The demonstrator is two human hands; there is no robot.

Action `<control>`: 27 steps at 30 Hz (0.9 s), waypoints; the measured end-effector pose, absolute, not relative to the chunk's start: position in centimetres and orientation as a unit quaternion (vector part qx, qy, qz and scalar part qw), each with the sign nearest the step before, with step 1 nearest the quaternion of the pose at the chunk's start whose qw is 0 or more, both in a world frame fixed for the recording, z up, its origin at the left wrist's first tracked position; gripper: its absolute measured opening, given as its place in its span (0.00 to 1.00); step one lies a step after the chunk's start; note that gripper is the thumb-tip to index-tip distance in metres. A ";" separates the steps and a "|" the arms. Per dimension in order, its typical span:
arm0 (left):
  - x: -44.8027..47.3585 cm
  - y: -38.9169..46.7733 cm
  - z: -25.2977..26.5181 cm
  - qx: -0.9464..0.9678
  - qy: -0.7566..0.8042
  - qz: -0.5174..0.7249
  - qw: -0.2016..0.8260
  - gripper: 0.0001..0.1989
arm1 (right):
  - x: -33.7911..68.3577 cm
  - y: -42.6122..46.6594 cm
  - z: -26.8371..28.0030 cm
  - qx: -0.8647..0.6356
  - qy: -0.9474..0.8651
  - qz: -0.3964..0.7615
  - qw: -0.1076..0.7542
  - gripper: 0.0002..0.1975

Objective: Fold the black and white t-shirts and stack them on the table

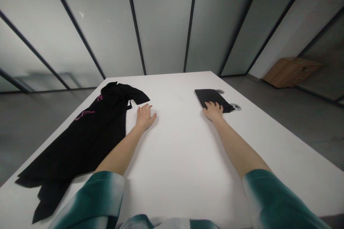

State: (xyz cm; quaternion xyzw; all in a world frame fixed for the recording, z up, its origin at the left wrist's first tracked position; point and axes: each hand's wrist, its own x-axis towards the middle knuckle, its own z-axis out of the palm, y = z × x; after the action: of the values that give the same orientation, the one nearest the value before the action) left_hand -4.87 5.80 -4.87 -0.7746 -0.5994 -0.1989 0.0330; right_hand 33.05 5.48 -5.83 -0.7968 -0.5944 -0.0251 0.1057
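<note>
A black T-shirt with pink lettering (88, 139) lies spread and rumpled along the left side of the white table (172, 157). Beside its sleeve, my left hand (145, 116) hovers over or rests on the table, fingers apart and holding nothing. On the right, a flat black folded cloth (211, 97) lies on the tabletop. My right hand (214, 111) is on its near edge with the fingers spread across it; its underside and palm are hidden. Whether any cloth is pinched there does not show.
Two round grey-and-white grommets (236, 107) show in the table next to the folded cloth. Frosted glass panels (163, 21) stand behind the table's far edge. A wooden cabinet (291, 71) sits on the floor at the far right.
</note>
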 end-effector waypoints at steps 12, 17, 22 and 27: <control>-4.7 5.9 -5.6 -0.801 -0.571 -0.178 0.003 0.22 | 44.5 5.7 -6.0 -0.846 -0.516 -0.024 0.135 0.28; -5.1 6.4 -6.0 -0.808 -0.561 -0.182 -0.012 0.21 | 41.9 6.3 -4.6 -0.794 -0.564 -0.114 0.194 0.27; -5.8 7.1 -6.3 -0.819 -0.535 -0.202 -0.042 0.21 | 34.6 6.9 -4.3 -0.673 -0.711 -0.053 0.195 0.23; -6.2 7.1 -6.2 -0.831 -0.519 -0.192 -0.053 0.18 | 28.5 5.8 -6.5 -0.613 -0.779 -0.002 0.134 0.22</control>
State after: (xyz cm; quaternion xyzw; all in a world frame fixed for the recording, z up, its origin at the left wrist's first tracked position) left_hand -6.18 7.05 -6.16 -0.8309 -0.5194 -0.1921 -0.0534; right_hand 28.49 5.76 -6.51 -0.6129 -0.7788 -0.0021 0.1336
